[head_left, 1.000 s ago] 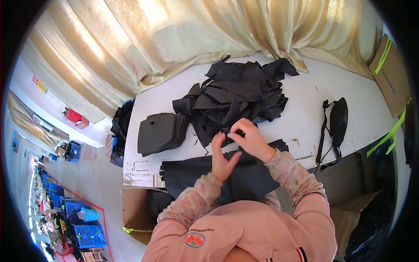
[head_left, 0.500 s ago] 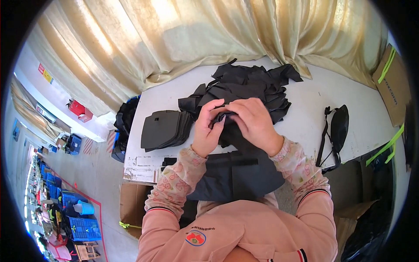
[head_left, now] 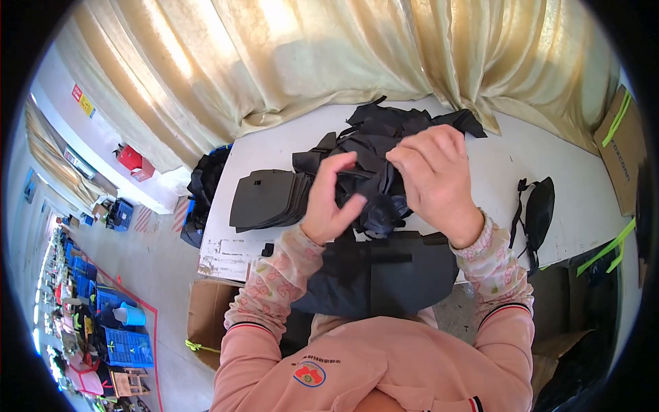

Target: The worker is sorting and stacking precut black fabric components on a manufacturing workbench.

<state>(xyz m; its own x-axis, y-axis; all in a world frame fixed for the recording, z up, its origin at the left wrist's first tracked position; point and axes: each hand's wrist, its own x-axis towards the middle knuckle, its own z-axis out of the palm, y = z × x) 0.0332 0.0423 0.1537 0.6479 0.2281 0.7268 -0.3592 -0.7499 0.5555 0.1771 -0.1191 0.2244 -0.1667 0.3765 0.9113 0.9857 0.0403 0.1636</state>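
Observation:
My left hand (head_left: 329,202) is raised above the table, thumb and fingers apart, with black cloth behind the gap. To its right my right hand (head_left: 439,182) is closed, fingertips pinched together; whatever they hold is too small or hidden to make out. Below and between the hands is a crumpled black fabric piece (head_left: 382,214); I cannot tell whether it touches the left fingers. A large black fabric panel (head_left: 412,275) with a darker strip lies across my lap and the table's near edge. Beyond the hands spreads a heap of black fabric pieces (head_left: 398,120).
A stack of flat black panels (head_left: 264,199) stands on the white table (head_left: 494,165), left of my hands. On the right lies a black pouch with straps (head_left: 539,206). Cardboard boxes (head_left: 206,312) flank the table, and a beige curtain (head_left: 309,55) hangs behind it.
My hands have moved apart; the right one has gone up and to the right, still pinched. My left thumb and fingers have spread. The crumpled black piece now shows between them.

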